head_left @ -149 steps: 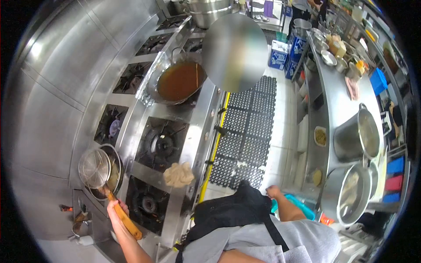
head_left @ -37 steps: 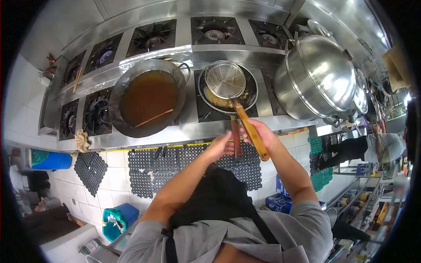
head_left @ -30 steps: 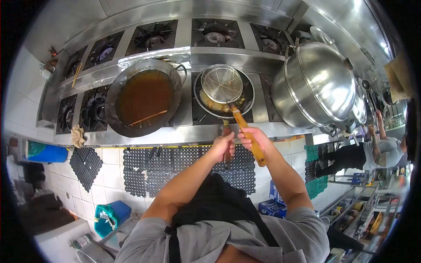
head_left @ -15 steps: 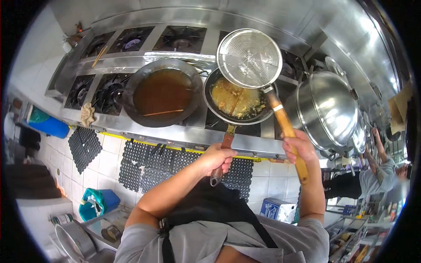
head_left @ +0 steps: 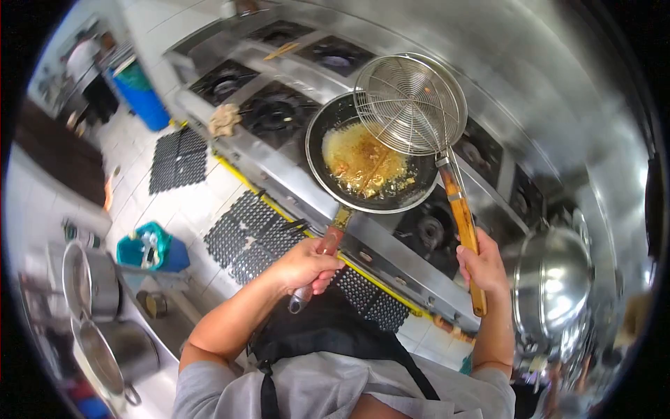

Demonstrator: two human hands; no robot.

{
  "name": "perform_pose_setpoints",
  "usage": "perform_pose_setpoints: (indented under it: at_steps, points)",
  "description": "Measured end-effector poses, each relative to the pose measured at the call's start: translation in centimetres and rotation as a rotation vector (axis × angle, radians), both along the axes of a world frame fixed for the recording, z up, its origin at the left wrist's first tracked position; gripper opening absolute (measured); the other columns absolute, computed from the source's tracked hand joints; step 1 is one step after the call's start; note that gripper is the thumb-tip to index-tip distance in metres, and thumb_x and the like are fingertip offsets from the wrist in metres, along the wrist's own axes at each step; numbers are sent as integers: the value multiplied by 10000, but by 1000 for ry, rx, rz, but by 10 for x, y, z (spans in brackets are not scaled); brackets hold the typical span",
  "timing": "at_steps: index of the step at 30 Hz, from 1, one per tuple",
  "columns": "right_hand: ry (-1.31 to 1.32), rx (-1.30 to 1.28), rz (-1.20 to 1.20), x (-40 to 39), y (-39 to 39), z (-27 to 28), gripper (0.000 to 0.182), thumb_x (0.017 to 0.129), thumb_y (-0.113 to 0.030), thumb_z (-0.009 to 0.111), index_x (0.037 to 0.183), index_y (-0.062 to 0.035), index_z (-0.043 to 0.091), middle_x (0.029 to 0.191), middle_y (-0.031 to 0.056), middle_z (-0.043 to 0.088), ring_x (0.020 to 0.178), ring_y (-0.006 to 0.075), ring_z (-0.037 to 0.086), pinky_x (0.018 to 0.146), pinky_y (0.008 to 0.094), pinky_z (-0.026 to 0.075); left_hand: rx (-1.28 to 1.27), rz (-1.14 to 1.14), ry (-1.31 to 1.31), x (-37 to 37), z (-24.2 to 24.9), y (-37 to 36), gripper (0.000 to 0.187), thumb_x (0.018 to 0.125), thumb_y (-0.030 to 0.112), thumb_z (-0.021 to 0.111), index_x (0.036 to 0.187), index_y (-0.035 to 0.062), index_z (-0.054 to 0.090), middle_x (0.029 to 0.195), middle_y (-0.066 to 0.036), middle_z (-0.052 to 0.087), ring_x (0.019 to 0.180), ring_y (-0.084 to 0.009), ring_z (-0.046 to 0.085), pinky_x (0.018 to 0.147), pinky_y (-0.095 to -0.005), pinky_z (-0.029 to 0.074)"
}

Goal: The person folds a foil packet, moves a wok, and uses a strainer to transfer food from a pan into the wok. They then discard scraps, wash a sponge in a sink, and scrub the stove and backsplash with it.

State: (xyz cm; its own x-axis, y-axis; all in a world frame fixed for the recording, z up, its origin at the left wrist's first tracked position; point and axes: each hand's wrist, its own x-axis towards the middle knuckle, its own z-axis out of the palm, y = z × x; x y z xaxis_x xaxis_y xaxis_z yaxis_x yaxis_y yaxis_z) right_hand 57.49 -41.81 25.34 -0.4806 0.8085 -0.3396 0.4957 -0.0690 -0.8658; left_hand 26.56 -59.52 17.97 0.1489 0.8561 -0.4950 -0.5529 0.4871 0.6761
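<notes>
A black frying pan [head_left: 317,167] with yellowish, bubbling liquid and small browned bits [head_left: 363,155] is raised above the stove at mid-view. My left hand [head_left: 312,267] is closed around its reddish-brown handle. My right hand [head_left: 483,262] grips the wooden handle of a round spiral-wire skimmer [head_left: 405,105]. The skimmer head hangs over the pan's far right side and overlaps its rim in this view. A second metal rim shows behind the wire spiral. Inside the pan a thin brown streak crosses the liquid.
The steel stove has several black burners [head_left: 434,234], and a crumpled beige cloth [head_left: 225,120] lies at its front edge. A large domed steel pot [head_left: 555,279] stands at right. Black rubber mats [head_left: 255,237], a teal-lined bin [head_left: 174,255] and steel pots [head_left: 125,353] are at left. A person [head_left: 87,66] is far left.
My view has turned left. The frying pan has moved left off its burner, with the skimmer travelling along. The wok of brown liquid no longer shows.
</notes>
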Motion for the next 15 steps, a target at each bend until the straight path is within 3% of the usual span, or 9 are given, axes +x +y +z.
perform_pose_setpoints:
  at_steps: [3, 9, 11, 15]
  points:
    - [-45, 89, 131, -89, -3, -4, 146, 911, -53, 570, 1042, -21, 511, 639, 19, 498, 433, 93, 456, 383, 256, 369, 21, 173, 44, -52, -11, -46, 238, 901, 37, 616, 753, 71, 433, 544, -5, 440, 408, -108, 447, 384, -280, 381]
    - [48, 31, 540, -291, -44, -56, 113, 934, -57, 563, 1032, -58, 505, 653, 5, 502, 443, 77, 449, 383, 238, 372, 5, 541, 161, -155, -47, -154, 227, 904, 49, 608, 751, 61, 440, 542, -17, 463, 408, -119, 459, 387, -296, 400]
    - [112, -203, 594, -356, -68, -68, 113, 934, -57, 563, 1036, -58, 512, 657, 10, 505, 441, 81, 453, 373, 245, 376, -29, 673, 227, -190, -49, -183, 223, 905, 54, 600, 748, 57, 443, 540, -25, 475, 410, -124, 465, 390, -299, 403]
    - [93, -371, 724, -470, -111, -80, 153, 939, -74, 562, 1076, -26, 518, 665, 25, 500, 435, 107, 455, 369, 271, 394, -96, 825, 293, -254, -63, -234, 205, 903, 65, 590, 748, 57, 455, 529, -34, 477, 412, -133, 471, 401, -313, 408]
